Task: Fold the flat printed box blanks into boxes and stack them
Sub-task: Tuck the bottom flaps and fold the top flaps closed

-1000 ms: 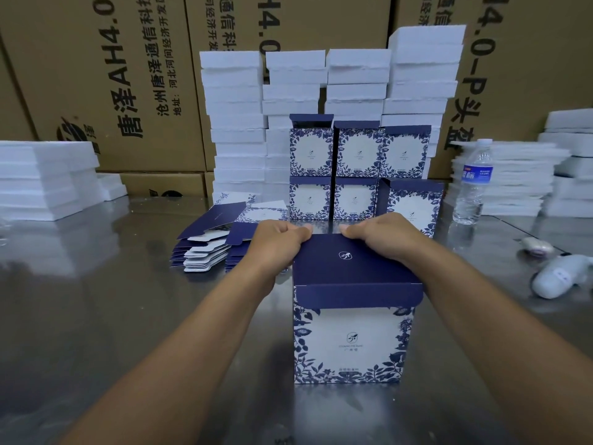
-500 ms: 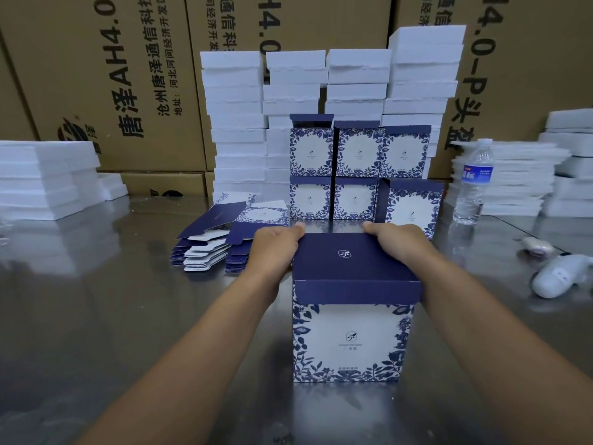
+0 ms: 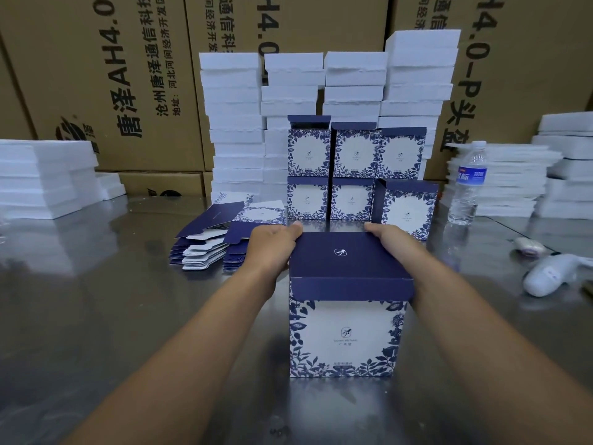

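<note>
From where the head camera looks, the box (image 3: 348,335) being made stands upright on the steel table (image 3: 96,316) right in front of the person, with its navy lid (image 3: 346,255) laid over the top. A second ago both hands sat on the lid with curled fingers working its far edge. They have since slid apart. The left hand (image 3: 272,248) lies against the box's left side at the far corner and the right hand (image 3: 396,244) against the right side. The one digit that shows on each lies straight along the back edge. The other fingers are hidden behind the box, so this reads as a flat-handed clasp rather than a pinch. The lid's front flap still hangs outside the printed front, so I'd judge the closing isn't quite finished. Holding it by both sides suggests it is about to be lifted. The finished boxes (image 3: 354,155) stand in two rows just behind, and the flat blanks (image 3: 205,248) wait to the left.
</note>
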Motion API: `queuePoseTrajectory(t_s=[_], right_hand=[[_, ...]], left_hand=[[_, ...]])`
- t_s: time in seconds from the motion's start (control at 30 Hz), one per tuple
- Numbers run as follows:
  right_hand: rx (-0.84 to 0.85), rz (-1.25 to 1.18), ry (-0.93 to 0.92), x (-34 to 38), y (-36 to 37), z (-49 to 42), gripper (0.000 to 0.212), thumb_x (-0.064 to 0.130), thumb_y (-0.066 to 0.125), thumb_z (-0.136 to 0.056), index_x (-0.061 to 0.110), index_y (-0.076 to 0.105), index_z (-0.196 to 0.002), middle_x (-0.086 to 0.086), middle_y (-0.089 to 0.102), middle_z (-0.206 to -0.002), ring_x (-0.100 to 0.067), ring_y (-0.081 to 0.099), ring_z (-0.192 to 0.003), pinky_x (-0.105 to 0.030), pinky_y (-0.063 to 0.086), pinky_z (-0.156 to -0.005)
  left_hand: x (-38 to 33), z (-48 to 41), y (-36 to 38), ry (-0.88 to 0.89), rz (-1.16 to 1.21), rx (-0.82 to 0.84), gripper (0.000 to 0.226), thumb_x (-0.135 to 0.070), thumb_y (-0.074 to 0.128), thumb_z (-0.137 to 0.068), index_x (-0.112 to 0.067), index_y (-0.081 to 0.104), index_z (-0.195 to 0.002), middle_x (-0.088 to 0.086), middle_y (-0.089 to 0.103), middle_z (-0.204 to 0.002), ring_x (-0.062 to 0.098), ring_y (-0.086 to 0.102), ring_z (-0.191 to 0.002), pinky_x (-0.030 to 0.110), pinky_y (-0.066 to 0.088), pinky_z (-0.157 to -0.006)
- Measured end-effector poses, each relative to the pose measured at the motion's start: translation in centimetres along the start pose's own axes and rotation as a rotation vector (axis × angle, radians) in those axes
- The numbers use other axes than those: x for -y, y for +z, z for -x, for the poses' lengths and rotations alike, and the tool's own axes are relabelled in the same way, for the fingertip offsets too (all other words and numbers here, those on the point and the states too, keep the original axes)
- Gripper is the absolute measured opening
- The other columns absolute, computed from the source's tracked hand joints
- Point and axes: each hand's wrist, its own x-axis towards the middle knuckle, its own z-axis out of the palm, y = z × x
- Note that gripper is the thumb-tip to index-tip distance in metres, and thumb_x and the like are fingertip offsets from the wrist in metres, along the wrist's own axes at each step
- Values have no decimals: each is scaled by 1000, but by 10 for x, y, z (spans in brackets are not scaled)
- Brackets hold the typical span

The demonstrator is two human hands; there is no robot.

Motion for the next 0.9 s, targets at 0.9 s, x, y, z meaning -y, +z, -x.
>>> queuePoseTrajectory(t_s=[0.9], right_hand=[[141, 342, -916, -23, -15, 42, 17, 34, 65, -84, 25, 70, -70, 6, 69, -78, -7, 63, -79, -21, 48, -72]], left_hand=[[34, 38, -10, 960, -346, -1, 8, -21, 72, -76, -22, 69, -84, -18, 67, -91, -2, 61, -103, 14, 44, -90]])
